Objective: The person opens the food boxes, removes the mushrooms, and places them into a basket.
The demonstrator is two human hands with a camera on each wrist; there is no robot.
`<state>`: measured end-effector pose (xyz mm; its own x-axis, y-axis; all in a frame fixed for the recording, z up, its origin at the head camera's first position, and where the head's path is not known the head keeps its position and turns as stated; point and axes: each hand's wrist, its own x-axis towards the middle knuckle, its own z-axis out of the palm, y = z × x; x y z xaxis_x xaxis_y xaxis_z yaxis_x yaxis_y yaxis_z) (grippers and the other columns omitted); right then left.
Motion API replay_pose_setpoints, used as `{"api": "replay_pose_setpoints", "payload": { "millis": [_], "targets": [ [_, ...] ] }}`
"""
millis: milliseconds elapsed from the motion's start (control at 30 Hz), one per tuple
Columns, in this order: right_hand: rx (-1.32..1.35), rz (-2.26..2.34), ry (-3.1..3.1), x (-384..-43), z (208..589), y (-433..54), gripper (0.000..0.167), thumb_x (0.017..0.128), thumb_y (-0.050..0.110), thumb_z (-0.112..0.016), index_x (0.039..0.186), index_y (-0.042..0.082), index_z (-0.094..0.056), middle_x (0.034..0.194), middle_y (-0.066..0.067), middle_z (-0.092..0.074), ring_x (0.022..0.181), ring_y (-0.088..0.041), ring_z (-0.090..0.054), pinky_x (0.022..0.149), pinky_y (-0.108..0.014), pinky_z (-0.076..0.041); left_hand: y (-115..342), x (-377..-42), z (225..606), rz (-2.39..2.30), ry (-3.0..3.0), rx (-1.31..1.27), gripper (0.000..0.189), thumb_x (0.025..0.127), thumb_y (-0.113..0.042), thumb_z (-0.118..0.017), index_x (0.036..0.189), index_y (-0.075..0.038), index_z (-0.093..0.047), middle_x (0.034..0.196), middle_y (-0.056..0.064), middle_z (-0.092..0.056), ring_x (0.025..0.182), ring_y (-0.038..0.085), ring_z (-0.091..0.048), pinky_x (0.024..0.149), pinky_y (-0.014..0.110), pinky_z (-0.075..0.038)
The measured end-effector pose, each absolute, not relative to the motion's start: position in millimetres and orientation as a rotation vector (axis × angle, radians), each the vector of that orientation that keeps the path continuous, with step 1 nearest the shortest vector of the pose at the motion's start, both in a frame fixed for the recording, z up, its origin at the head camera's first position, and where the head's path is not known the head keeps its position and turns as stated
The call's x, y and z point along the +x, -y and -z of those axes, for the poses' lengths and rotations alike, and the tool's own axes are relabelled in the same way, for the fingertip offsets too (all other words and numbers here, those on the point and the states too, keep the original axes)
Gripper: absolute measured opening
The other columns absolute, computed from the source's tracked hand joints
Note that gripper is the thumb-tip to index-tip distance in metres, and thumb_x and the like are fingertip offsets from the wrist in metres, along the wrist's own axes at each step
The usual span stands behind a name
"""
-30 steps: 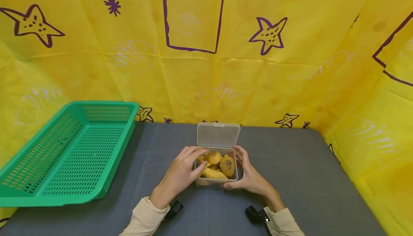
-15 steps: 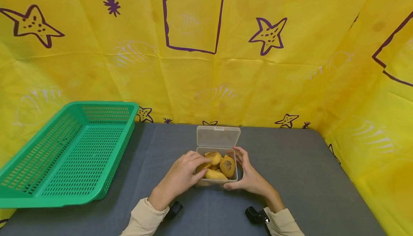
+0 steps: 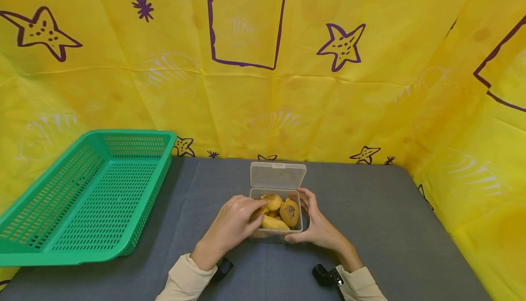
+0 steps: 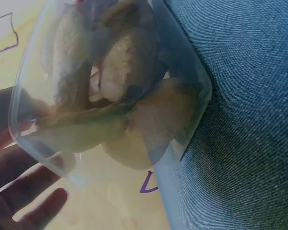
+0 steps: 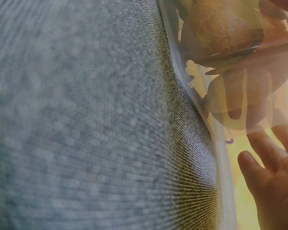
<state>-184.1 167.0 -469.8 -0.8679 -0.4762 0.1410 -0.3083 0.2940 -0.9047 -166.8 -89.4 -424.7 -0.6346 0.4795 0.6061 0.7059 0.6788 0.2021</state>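
Note:
A small clear plastic box (image 3: 276, 237) with its lid (image 3: 278, 174) raised stands on the grey-covered table. Inside lie several yellow-brown, fruit-like pieces: a round one (image 3: 273, 201), an egg-shaped one with a dark patch (image 3: 289, 213) and a long dimpled one (image 3: 274, 223). My left hand (image 3: 232, 219) reaches over the box's left rim, thumb and fingers around a yellow piece (image 3: 259, 213) mostly hidden by them. My right hand (image 3: 316, 225) holds the box at its right side, thumb on the front. Both wrist views show the pieces (image 4: 127, 62) through the clear wall.
A large green plastic basket (image 3: 152, 193) with perforated walls stands at the left of the table (image 3: 370, 228). Behind and to the right hangs a yellow cloth (image 3: 263, 91) with purple starfish drawings. A black wrist camera (image 3: 324, 274) sits under the right wrist.
My left hand has lowered into the box's left side, and its fingers have drawn in around a piece. The raised lid has tipped slightly back. My right hand stays in place.

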Motion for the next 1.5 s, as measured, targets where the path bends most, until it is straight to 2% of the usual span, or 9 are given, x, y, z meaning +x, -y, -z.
{"api": "replay_pose_setpoints", "payload": {
  "millis": [200, 433, 767, 933, 1133, 1333, 1500],
  "targets": [
    [-0.742, 1.623, -2.396, -184.7, 470.2, -166.5, 0.114, 0.07, 0.022, -0.091, 0.151, 0.016, -0.011, 0.157, -0.016, -0.033, 0.149, -0.04, -0.024, 0.117, -0.062, -0.019, 88.0, -167.5, 426.4, 0.573, 2.264, -0.924, 0.023, 0.077, -0.009, -0.08, 0.099, -0.011, -0.077, 0.082, -0.003, -0.076, 0.072, 0.008, -0.066, 0.078, 0.031, -0.054],
    [-0.747, 1.627, -2.393, -185.3, 469.5, -166.1, 0.114, 0.07, 0.022, -0.091, 0.151, 0.015, -0.011, 0.156, -0.015, -0.034, 0.149, -0.04, -0.025, 0.119, -0.057, -0.019, 87.4, -167.8, 426.6, 0.601, 2.184, -0.954, 0.018, 0.079, -0.004, -0.078, 0.096, -0.01, -0.077, 0.084, -0.003, -0.076, 0.073, 0.006, -0.067, 0.074, 0.027, -0.054],
    [-0.719, 1.626, -2.395, -184.3, 470.8, -165.7, 0.115, 0.068, 0.021, -0.092, 0.15, 0.012, -0.011, 0.157, -0.017, -0.033, 0.15, -0.041, -0.023, 0.117, -0.064, -0.017, 95.6, -168.4, 418.4, 0.643, 2.11, -0.971, 0.023, 0.077, 0.002, -0.076, 0.097, -0.009, -0.076, 0.093, 0.0, -0.076, 0.081, 0.012, -0.07, 0.078, 0.031, -0.055],
    [-0.693, 1.608, -2.415, -182.9, 470.8, -166.1, 0.115, 0.068, 0.023, -0.092, 0.15, 0.01, -0.012, 0.158, -0.016, -0.032, 0.149, -0.041, -0.023, 0.117, -0.062, -0.019, 102.1, -167.7, 413.8, 0.606, 2.135, -0.934, 0.022, 0.078, 0.002, -0.077, 0.097, -0.009, -0.076, 0.095, 0.001, -0.077, 0.082, 0.014, -0.07, 0.078, 0.031, -0.056],
    [-0.671, 1.564, -2.454, -182.2, 471.2, -166.5, 0.114, 0.068, 0.024, -0.092, 0.152, 0.013, -0.016, 0.158, -0.013, -0.033, 0.149, -0.036, -0.028, 0.12, -0.05, -0.025, 106.1, -167.2, 409.8, 0.54, 2.133, -0.907, 0.02, 0.079, -0.001, -0.078, 0.098, -0.008, -0.077, 0.097, 0.003, -0.076, 0.084, 0.016, -0.07, 0.08, 0.033, -0.056],
    [-0.678, 1.547, -2.457, -182.8, 470.5, -166.6, 0.114, 0.069, 0.025, -0.092, 0.154, 0.016, -0.017, 0.158, -0.012, -0.034, 0.148, -0.037, -0.03, 0.116, -0.057, -0.027, 106.1, -165.9, 406.5, 0.519, 2.126, -0.904, 0.023, 0.078, -0.002, -0.079, 0.1, -0.008, -0.077, 0.1, 0.005, -0.076, 0.088, 0.018, -0.07, 0.083, 0.035, -0.056],
    [-0.664, 1.552, -2.443, -183.0, 469.9, -166.7, 0.114, 0.07, 0.025, -0.091, 0.155, 0.017, -0.016, 0.159, -0.011, -0.033, 0.149, -0.035, -0.029, 0.117, -0.054, -0.028, 104.5, -168.4, 408.5, 0.551, 2.18, -0.844, 0.019, 0.08, -0.002, -0.078, 0.097, -0.011, -0.077, 0.094, 0.001, -0.073, 0.081, 0.015, -0.067, 0.072, 0.031, -0.057]
  ]
}}
